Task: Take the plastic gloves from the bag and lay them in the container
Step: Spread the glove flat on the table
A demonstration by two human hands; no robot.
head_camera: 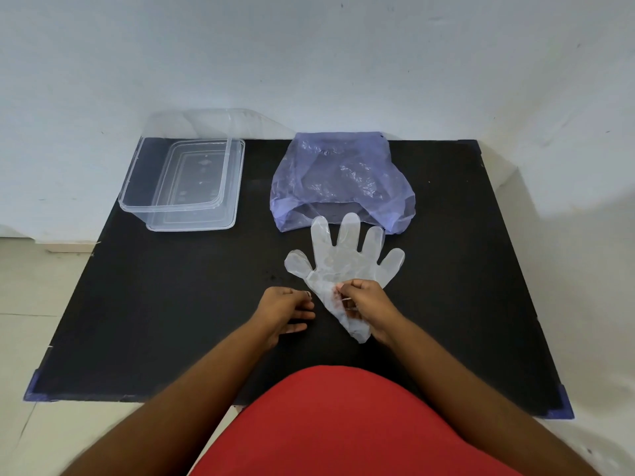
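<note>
Container (182, 187) left of bag (340, 180); glove (343, 259) before bag.

We've got a black table (137, 304) with little blue corner caps (34, 389), set against a plain pale bluish-white wall (309, 63). The bag (340, 176) is see-through purple-blue and crinkly with shiny spots. The glove (343, 259) is clear with a milky white tint. The container (178, 180) is fully clear, no colour, with faint moulded marks on its base. Our top (343, 424) is solid red. The floor (20, 286) is off-white tile.
</note>
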